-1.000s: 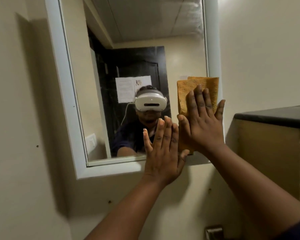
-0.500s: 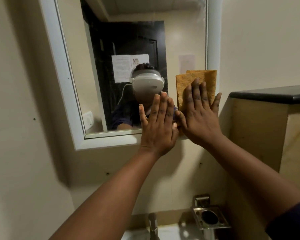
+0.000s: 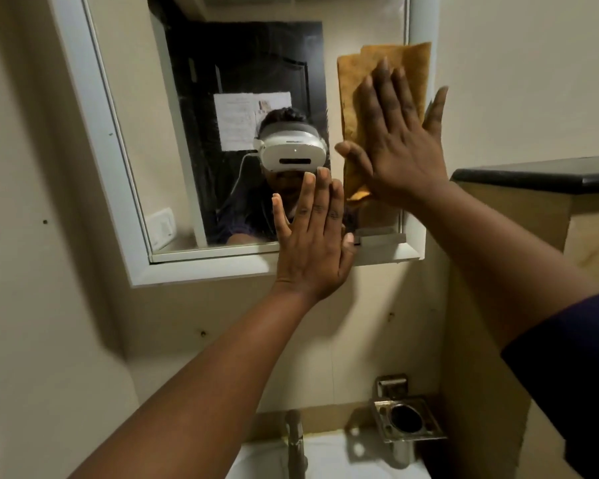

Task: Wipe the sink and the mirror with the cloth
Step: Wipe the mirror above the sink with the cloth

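A white-framed mirror (image 3: 146,133) hangs on the beige wall. An orange-brown cloth (image 3: 412,60) lies flat against the mirror's right side, overlapping the frame. My right hand (image 3: 398,146) presses it to the glass with the palm flat and the fingers spread. My left hand (image 3: 312,243) rests open and flat on the mirror's lower edge, just left of the cloth, holding nothing. The white sink (image 3: 343,458) shows at the bottom, partly cut off.
A metal tap (image 3: 295,440) stands at the back of the sink. A chrome soap holder (image 3: 407,418) is fixed to the wall on the right. A dark-topped ledge (image 3: 533,174) juts out close to my right forearm.
My right hand has slid the cloth up along the mirror's right side. My left hand stays at the lower edge. The view has tipped down and the sink has come into sight.
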